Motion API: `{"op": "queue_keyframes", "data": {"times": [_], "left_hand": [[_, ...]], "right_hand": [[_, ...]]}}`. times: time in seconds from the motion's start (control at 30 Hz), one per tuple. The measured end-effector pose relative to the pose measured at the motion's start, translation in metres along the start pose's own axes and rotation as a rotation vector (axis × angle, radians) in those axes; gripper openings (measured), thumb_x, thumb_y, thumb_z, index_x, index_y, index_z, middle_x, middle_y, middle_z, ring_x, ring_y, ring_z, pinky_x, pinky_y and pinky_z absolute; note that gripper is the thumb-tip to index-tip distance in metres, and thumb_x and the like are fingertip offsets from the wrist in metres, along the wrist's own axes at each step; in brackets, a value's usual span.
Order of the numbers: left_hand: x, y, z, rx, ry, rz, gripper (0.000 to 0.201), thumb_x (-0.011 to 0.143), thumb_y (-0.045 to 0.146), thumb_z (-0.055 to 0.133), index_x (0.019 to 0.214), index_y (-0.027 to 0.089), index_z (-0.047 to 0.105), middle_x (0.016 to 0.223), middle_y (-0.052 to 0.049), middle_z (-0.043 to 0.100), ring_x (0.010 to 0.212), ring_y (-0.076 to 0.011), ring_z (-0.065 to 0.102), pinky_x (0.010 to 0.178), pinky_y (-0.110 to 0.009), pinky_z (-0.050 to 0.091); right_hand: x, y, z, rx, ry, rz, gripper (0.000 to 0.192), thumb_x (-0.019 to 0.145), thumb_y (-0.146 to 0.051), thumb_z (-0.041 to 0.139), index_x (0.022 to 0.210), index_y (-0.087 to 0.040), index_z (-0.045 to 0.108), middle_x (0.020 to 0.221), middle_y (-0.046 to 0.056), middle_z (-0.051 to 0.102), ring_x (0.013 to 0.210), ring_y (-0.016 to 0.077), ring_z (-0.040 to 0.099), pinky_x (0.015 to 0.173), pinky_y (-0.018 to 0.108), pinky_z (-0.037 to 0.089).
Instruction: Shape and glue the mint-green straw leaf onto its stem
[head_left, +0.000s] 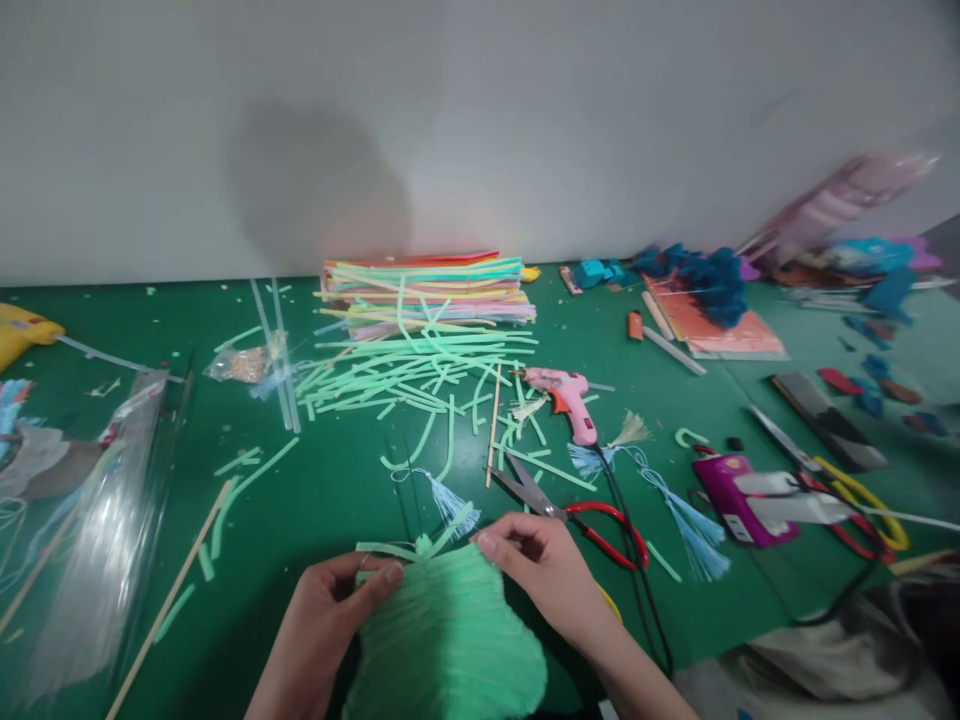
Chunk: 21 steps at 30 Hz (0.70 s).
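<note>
Head view, lower centre: your left hand [330,610] and right hand [544,565] pinch the green fringed piece [450,640] at its top edge, fingers closed on it, scissors [570,510] just beside.

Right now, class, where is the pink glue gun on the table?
In the head view, the glue gun lies right of centre on the green table, beside the loose green strips and just beyond the red-handled scissors.
</note>
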<state>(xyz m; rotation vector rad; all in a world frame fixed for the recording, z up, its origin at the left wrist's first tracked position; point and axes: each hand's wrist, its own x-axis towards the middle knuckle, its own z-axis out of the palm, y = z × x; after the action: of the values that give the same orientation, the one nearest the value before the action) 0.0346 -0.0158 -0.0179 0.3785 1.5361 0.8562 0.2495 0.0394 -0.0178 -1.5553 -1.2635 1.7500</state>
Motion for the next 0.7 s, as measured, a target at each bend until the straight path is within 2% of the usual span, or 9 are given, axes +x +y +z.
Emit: {"op": "queue_keyframes", "data": {"times": [0.3, 0.43, 0.6, 0.7], "left_hand": [[0.005, -0.003, -0.005, 0.048, -0.044, -0.021, 0.035, 0.061, 0.048, 0.084, 0.071, 0.015, 0.077, 0.064, -0.004, 0.072, 0.055, -0.0146, 0.058, 0.054, -0.023, 0.043], [0.005, 0.006, -0.006, 0.067, -0.061, 0.004, 0.033, 0.061, 0.046, 0.085, 0.074, 0.017, 0.079, 0.069, -0.005, 0.075, 0.063, -0.0163, 0.062, 0.059, -0.023, 0.045], [0.007, 0.021, -0.009, 0.131, -0.18, 0.029, 0.03, 0.065, 0.045, 0.082, 0.079, 0.018, 0.08, 0.079, -0.006, 0.077, 0.075, -0.0204, 0.065, 0.068, -0.025, 0.046], [0.009, 0.023, -0.005, 0.194, -0.166, 0.033, 0.033, 0.066, 0.048, 0.08, 0.077, 0.017, 0.08, 0.076, -0.007, 0.076, 0.072, -0.0213, 0.064, 0.066, -0.027, 0.046]], "right_hand": [[0.001, 0.0, 0.004, -0.069, 0.046, -0.049, 0.045, 0.08, -0.059, 0.064, 0.065, -0.016, 0.06, 0.058, -0.003, 0.045, 0.055, 0.0109, 0.036, 0.051, 0.024, 0.029], [0.002, 0.001, 0.0, 0.028, -0.035, -0.034, 0.046, 0.079, -0.06, 0.066, 0.067, -0.016, 0.06, 0.059, -0.004, 0.042, 0.056, 0.0102, 0.035, 0.052, 0.024, 0.027], [0.004, -0.008, -0.003, -0.013, -0.206, -0.047, 0.038, 0.083, -0.054, 0.066, 0.086, -0.016, 0.07, 0.069, -0.001, 0.058, 0.063, 0.0124, 0.047, 0.057, 0.023, 0.035], [0.006, -0.015, 0.002, -0.128, -0.206, -0.103, 0.029, 0.083, -0.047, 0.068, 0.084, -0.018, 0.074, 0.078, 0.001, 0.069, 0.072, 0.0158, 0.057, 0.065, 0.024, 0.041]]}}
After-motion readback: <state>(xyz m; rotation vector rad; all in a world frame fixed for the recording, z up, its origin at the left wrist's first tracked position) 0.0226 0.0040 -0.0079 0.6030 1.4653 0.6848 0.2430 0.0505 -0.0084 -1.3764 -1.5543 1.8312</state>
